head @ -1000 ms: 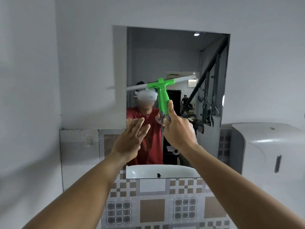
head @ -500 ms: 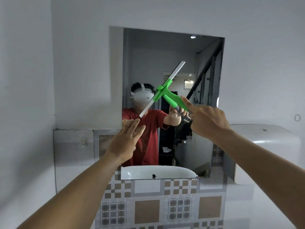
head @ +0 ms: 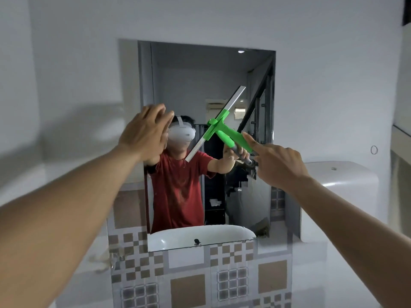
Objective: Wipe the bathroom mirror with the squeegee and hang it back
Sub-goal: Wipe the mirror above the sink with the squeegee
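A rectangular mirror [head: 191, 81] hangs on the white wall straight ahead. My right hand [head: 278, 165] grips the handle of a green squeegee [head: 229, 135] with the index finger laid along it. Its long pale blade runs diagonally, from lower left to upper right, in front of the glass at mid height. My left hand [head: 144, 132] is raised at the mirror's left edge, fingers spread, holding nothing; I cannot tell whether it touches the glass.
A small ring hook [head: 374, 150] is fixed to the wall at the right. Below it stands a white rounded cabinet [head: 340, 190]. Brown-and-grey patterned tiles [head: 200, 278] cover the wall under the mirror. The mirror reflects a white basin and a staircase.
The blade tilted from nearly level to a steep diagonal as my right hand swung right. My left hand rose from chest height to the mirror's left edge. My view came closer.
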Tool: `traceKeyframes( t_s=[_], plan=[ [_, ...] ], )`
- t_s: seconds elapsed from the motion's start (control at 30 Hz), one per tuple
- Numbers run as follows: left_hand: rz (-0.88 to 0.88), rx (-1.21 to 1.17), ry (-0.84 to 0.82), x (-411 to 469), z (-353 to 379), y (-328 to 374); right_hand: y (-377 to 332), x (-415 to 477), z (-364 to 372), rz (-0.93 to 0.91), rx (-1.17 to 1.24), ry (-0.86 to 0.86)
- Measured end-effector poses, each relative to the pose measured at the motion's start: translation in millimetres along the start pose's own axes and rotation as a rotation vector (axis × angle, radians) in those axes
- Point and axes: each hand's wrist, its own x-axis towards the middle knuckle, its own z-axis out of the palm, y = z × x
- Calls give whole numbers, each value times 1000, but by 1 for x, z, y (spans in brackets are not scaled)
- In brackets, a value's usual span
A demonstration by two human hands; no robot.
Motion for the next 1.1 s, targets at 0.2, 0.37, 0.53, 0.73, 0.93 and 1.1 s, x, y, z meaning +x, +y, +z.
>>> traceKeyframes(
  t_s=[0.2,0.37,0.53,0.73,0.93,1.1],
  plan=[
    [29,45,-80,31,-13,-19,0,-22,20,94,138,5],
    [-6,10,-113,29,-15,-20,-24,-45,35,238,312,-51],
    [10,10,-128,33,-22,-26,-94,-57,54,378,701,-15],
    [27,-13,-140,41,-33,-36,-174,-54,52,612,1087,-5],
    [22,28,-140,43,-31,-42,-228,-66,70,465,993,-34],
    [13,23,-139,44,-31,-41,-218,-75,81,299,842,-6]
  ],
)
